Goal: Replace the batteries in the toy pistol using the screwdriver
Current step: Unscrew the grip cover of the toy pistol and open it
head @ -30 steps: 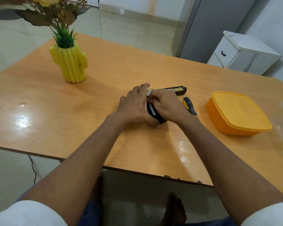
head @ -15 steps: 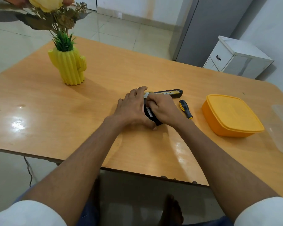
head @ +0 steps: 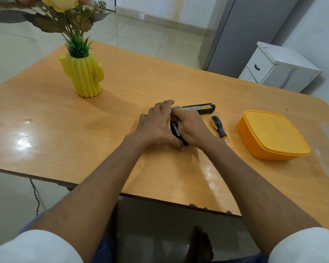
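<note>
Over the last second nothing shifted: both hands, left (head: 156,126) and right (head: 192,128), stayed curled on the pistol (head: 199,108) mid-table, screwdriver (head: 218,129) idle beside it, so battery work continued.

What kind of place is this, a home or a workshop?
Probably a home: a wooden table on a tiled floor, a cactus-shaped vase of flowers, and a white bedside cabinet nearby.

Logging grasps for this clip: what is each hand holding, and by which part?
Both the left hand and right hand grip the toy pistol at its black grip end; the screwdriver lies unheld.
</note>
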